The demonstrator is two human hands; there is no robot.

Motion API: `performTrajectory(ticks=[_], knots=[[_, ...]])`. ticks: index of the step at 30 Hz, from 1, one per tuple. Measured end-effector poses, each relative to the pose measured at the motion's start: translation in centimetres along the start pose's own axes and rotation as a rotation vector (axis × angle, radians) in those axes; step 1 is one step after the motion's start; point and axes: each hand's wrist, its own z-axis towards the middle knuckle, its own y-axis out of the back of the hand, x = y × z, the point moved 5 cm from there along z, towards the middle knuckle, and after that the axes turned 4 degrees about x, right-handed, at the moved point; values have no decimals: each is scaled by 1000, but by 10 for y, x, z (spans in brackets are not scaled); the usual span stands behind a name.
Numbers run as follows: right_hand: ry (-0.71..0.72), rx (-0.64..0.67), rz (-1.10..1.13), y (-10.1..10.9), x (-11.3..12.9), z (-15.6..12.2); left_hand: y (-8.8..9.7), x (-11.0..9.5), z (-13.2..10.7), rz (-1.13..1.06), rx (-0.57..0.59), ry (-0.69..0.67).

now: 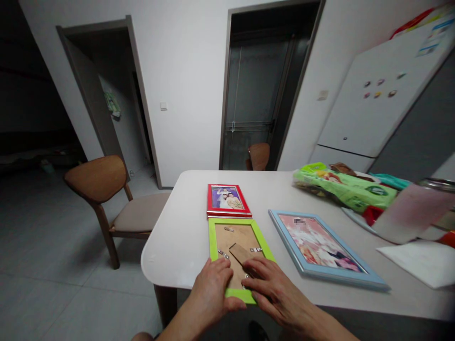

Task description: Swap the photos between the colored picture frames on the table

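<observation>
A green picture frame (212,239) lies face down on the white table (177,237), its brown backing board and stand showing. My left hand (210,289) rests on the frame's near left edge, thumb along the front rim and fingers curled onto the backing. My right hand (273,286) lies flat over the near right part, fingers stretched toward the metal clips and the stand. Just beyond it lies a red frame (227,199) with a photo facing up. To the right lies a larger blue frame (320,248), also face up.
Green snack bags (341,187) and a plate sit at the table's far right, with a pink lidded container (415,208) and white paper (423,263). A wooden chair (106,189) stands left of the table. Two dark doorways and a white fridge (384,94) are behind.
</observation>
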Motion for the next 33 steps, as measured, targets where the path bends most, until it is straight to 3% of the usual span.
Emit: performTrajectory(ticks=[5, 8, 12, 19, 26, 33], knots=[[29, 18, 13, 1, 4, -1, 2, 1, -1, -8, -28, -21], [-31, -27, 40, -3, 0, 2, 3, 2, -3, -23, -54, -37], [-129, -84, 48, -12, -10, 22, 3, 3, -5, -43, -69, -60], [-196, -14, -15, -26, -16, 61, 2, 7, -7, -127, -119, -106], [-193, 61, -80, -27, -16, 62, 1, 9, -5, -161, -181, -139], [-215, 0, 9, -25, -27, 66, 2, 10, -5, -180, -180, -112]])
